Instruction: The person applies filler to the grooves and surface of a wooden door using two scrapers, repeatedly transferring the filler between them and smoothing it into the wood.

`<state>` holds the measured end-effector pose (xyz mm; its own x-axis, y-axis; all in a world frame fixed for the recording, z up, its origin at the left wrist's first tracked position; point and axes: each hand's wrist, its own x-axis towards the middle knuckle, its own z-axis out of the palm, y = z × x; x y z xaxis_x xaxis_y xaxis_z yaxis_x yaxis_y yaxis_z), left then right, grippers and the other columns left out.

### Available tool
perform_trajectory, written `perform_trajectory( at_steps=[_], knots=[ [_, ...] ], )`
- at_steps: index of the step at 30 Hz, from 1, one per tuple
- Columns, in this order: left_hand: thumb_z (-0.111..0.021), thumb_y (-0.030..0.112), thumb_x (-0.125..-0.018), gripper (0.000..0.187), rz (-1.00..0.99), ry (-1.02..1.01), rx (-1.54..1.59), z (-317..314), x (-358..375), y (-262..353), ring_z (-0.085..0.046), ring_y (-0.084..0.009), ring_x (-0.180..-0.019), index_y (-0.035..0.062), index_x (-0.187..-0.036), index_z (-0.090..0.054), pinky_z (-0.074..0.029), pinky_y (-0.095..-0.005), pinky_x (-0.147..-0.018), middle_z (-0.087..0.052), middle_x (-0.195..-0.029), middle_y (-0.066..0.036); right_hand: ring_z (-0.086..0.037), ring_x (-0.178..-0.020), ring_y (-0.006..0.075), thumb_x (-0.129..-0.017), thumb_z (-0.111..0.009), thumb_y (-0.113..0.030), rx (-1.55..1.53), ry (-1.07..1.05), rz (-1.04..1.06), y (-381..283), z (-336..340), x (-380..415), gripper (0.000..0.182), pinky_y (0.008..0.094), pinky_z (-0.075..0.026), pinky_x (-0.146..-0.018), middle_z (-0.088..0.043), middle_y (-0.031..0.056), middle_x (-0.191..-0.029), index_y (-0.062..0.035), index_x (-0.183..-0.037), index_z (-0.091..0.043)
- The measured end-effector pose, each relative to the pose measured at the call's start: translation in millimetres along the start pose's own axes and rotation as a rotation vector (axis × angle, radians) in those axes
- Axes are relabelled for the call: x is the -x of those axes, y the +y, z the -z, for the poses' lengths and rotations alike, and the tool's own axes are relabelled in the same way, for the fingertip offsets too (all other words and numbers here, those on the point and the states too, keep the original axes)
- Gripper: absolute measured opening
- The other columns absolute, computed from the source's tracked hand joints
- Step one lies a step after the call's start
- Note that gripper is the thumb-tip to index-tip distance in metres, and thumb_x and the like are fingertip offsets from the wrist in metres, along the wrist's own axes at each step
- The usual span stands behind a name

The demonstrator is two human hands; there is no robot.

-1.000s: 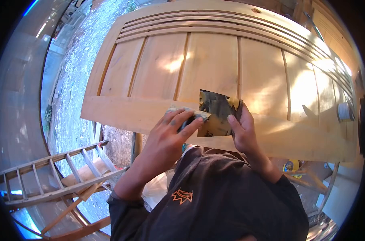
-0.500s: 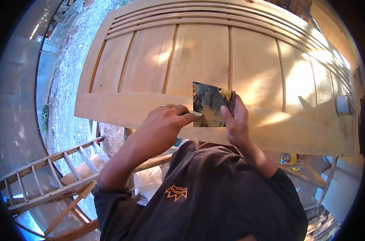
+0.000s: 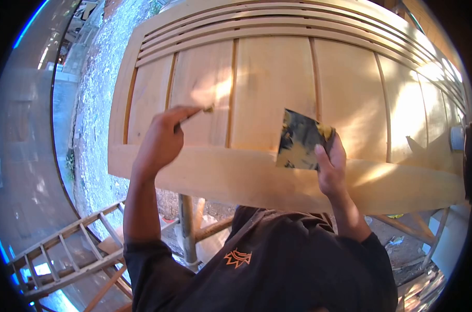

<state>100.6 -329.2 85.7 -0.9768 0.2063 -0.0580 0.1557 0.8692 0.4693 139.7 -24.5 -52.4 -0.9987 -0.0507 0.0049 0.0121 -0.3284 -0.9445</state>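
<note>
My right hand (image 3: pixel 332 162) grips a dark, flat square board (image 3: pixel 301 140) by its right edge, thumb on top. Yellowish putty is smeared over the board, with a thicker lump near the thumb. My left hand (image 3: pixel 166 130) is closed in a pinch, pointing right above a panel of the wooden door (image 3: pixel 220 169). At its fingertips shows a small yellowish-brown bit (image 3: pixel 209 109); what the fingers hold behind it I cannot tell. The door lies flat in front of me, with upright grooves between its panels and several slats along its far side.
A wooden ladder (image 3: pixel 69 249) leans at the lower left. Wooden posts (image 3: pixel 186 229) stand under the door. A can (image 3: pixel 457 138) sits on the door's right end. Rough pale ground (image 3: pixel 98 104) runs along the left, beside a large glossy surface (image 3: pixel 25 130).
My left hand has moved away from the putty board, left and out over the door panels. The right hand with the board has shifted slightly right and the board has tilted. The view has shifted.
</note>
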Motion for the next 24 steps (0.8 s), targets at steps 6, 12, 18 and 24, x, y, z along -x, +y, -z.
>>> perform_trajectory(
  at_steps=[6, 12, 18, 24],
  knots=[
    [-0.038, -0.014, -0.068, 0.053, -0.179, 0.003, -0.170, -7.3, -155.8, -94.6, -0.056, -0.0364, -0.109, 0.0024, -0.112, -0.063, -0.042, -0.0393, -0.096, -0.062, -0.111, -0.020, -0.050, -0.107, 0.0168, -0.092, -0.044, -0.005, 0.169, 0.219, -0.058, 20.5, -6.0, 18.8, 0.032, 0.0297, -0.036, -0.097, -0.054, 0.0104, -0.114, 0.0046, -0.122, -0.042],
    [-0.048, -0.006, -0.069, 0.046, -0.199, -0.186, -0.355, -22.8, -247.1, -100.7, -0.056, -0.0367, -0.106, 0.0051, -0.111, -0.064, -0.044, -0.0437, -0.090, -0.062, -0.111, -0.019, -0.050, -0.108, 0.0184, -0.092, -0.043, -0.006, 0.166, 0.502, -0.015, 22.7, -26.7, 36.9, 0.035, 0.0323, -0.038, -0.097, -0.051, 0.0121, -0.120, 0.0050, -0.125, -0.040],
    [-0.050, -0.007, -0.067, 0.047, -0.183, -0.289, -0.356, -26.2, -271.6, -102.2, -0.056, -0.0373, -0.106, 0.0037, -0.112, -0.063, -0.044, -0.0430, -0.090, -0.062, -0.110, -0.020, -0.049, -0.112, 0.0204, -0.093, -0.044, -0.008, 0.060, 0.605, 0.043, 25.8, -30.1, 40.8, 0.039, 0.0346, -0.039, -0.098, -0.050, 0.0130, -0.122, 0.0052, -0.129, -0.038],
    [-0.048, -0.007, -0.070, 0.034, -0.459, -0.015, -0.200, -55.8, -252.7, -125.2, -0.060, -0.0385, -0.096, -0.0012, -0.098, -0.066, -0.047, -0.0450, -0.084, -0.065, -0.095, -0.022, -0.051, -0.110, 0.0201, -0.092, -0.044, -0.009, 0.127, 0.535, -0.016, 26.7, -15.9, 40.5, 0.038, 0.0343, -0.040, -0.097, -0.051, 0.0127, -0.120, 0.0051, -0.127, -0.039]
  ],
)
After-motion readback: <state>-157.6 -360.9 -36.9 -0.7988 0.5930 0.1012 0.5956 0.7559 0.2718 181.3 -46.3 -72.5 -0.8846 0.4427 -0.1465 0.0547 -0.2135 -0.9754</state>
